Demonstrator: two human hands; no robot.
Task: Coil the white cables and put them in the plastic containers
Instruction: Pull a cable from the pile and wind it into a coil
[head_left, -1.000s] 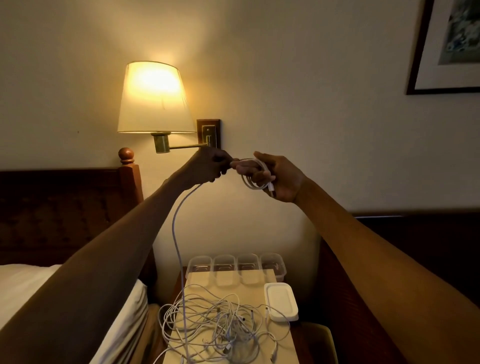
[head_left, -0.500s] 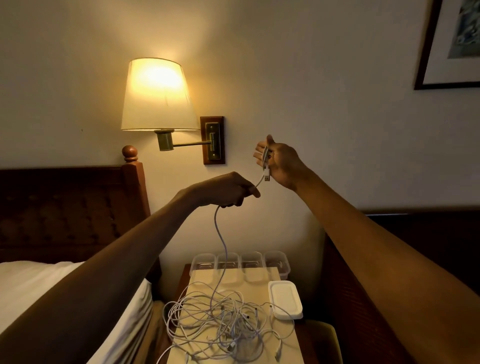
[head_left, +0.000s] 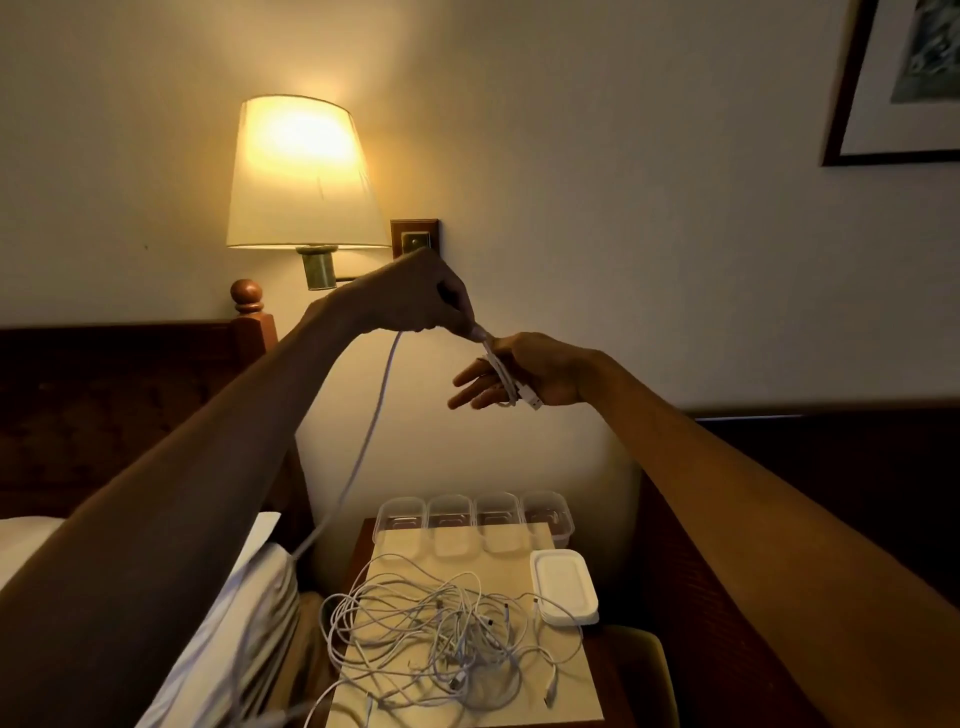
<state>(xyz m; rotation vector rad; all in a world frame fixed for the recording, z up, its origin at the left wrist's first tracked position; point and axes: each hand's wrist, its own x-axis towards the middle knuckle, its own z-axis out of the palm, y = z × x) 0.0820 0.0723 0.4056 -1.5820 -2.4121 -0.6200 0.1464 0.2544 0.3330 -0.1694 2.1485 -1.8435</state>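
Left hand (head_left: 415, 296), raised just at 12 o'clock of frame centre, fingers clenched in a pinch on the white cable (head_left: 375, 415). Right hand (head_left: 524, 371) just beside it at 4 o'clock: fingers straight, pointing to 9 o'clock, cable wound in a few loops around them, thumb lying over the loops and holding them. A plug end juts from under the palm.

From the left hand's pinch the cable hangs toward 7 o'clock, slack, and passes over the pillow (head_left: 260, 582) edge before it blurs out of sight.

Nightstand (head_left: 595, 675) at 6 o'clock, topped by a pale sheet (head_left: 519, 540). On the sheet a tangle of cables (head_left: 441, 634). At its 12 o'clock, four plastic containers (head_left: 475, 519) in a row against the wall, open. Stack of lids (head_left: 563, 587) at the tangle's 2 o'clock, touched by one strand.

Lit lamp (head_left: 304, 171) at 11 o'clock; the left hand partly hides its wall plate (head_left: 415, 236). Headboard (head_left: 130, 389) at 9 o'clock. Picture frame (head_left: 852, 104) at 2 o'clock.
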